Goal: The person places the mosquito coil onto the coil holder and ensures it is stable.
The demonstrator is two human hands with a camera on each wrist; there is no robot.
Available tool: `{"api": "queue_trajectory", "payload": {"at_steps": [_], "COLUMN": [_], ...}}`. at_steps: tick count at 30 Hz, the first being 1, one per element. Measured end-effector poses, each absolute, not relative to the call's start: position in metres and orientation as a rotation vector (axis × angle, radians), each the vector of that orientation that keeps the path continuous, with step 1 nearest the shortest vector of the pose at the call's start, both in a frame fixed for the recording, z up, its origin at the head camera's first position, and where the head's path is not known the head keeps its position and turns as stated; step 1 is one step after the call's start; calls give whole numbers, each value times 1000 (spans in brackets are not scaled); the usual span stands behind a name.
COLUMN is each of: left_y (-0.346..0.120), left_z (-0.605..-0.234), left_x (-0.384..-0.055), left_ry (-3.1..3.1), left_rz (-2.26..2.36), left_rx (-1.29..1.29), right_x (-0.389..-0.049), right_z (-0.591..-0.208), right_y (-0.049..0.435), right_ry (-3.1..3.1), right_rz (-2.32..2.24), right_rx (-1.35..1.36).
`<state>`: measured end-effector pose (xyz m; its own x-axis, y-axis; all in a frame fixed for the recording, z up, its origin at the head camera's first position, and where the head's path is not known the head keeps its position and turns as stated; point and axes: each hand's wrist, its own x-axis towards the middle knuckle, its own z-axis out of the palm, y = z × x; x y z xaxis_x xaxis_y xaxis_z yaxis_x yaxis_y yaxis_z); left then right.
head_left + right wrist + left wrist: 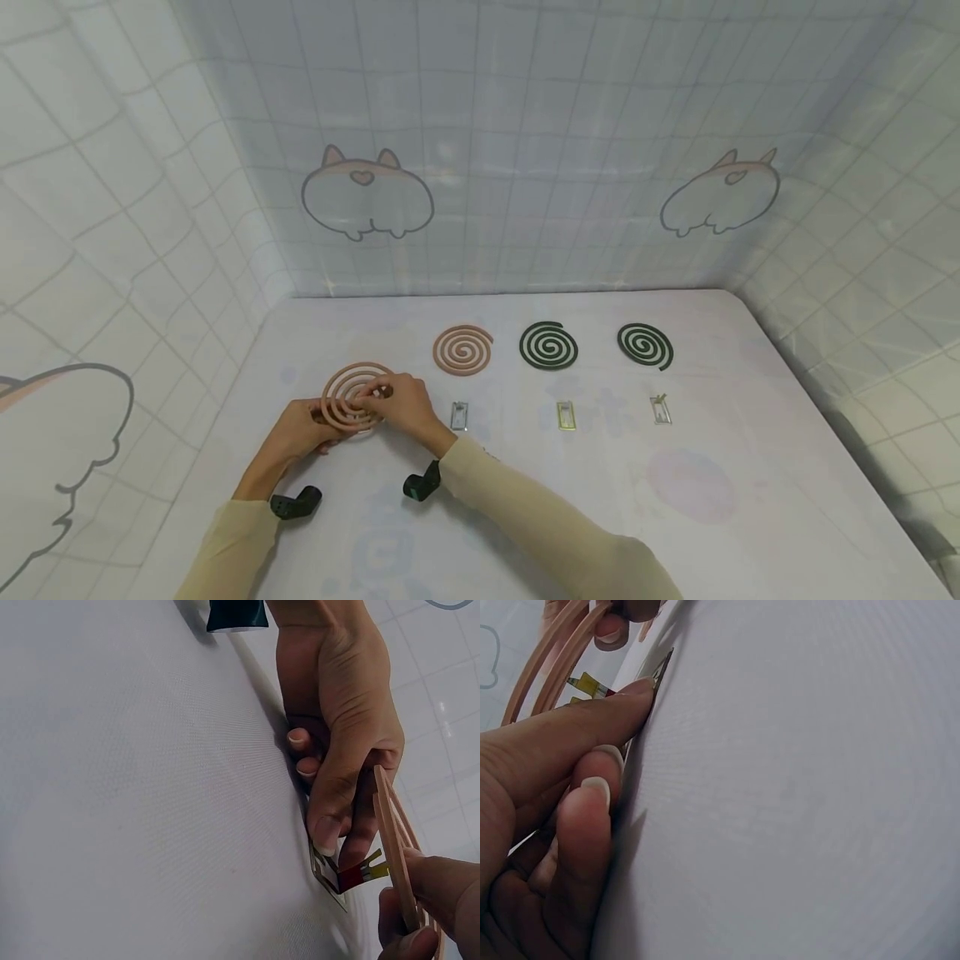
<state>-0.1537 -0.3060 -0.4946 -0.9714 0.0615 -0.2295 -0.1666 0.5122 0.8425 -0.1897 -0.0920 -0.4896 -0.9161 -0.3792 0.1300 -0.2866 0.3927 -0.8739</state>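
Note:
My right hand (405, 408) pinches a brown mosquito coil (330, 400) near its centre, at the left of the table. Below the coil, my left hand (303, 429) holds a small metal coil stand (322, 874) against the white surface, its thumb on the flat frame. From that frame a prong with a forked yellow tip (375, 868) rises toward the coil's underside, as the right wrist view shows. Seen from the left wrist, the coil (551, 664) is tilted over the stand. In the head view the coil hides most of this stand.
Along the back lie another brown coil (462, 350) and two green coils, one in the middle (548, 346) and one at the right (645, 346). In front of them are a silver stand (459, 416), a yellowish stand (566, 416) and a stand with a raised prong (661, 409). Patterned curtains (487, 167) enclose the table.

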Motion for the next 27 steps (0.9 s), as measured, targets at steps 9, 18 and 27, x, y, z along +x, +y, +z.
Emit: {"api": "queue_trajectory", "payload": {"at_steps": [9, 18, 27], "left_y": [-305, -304, -306], "left_z": [-493, -494, -495], "left_x": [-152, -153, -153], "left_ry": [2541, 2549, 2562], "left_rz": [1430, 1423, 1406], "left_rx": [-83, -89, -102], "right_x": [-188, -186, -185], "right_z": [-489, -489, -488], "right_y": [-91, -94, -95], "right_ry": [2512, 2505, 2492], "right_rz": [-1592, -1624, -1636], "right_rx": [-594, -590, -591]}}
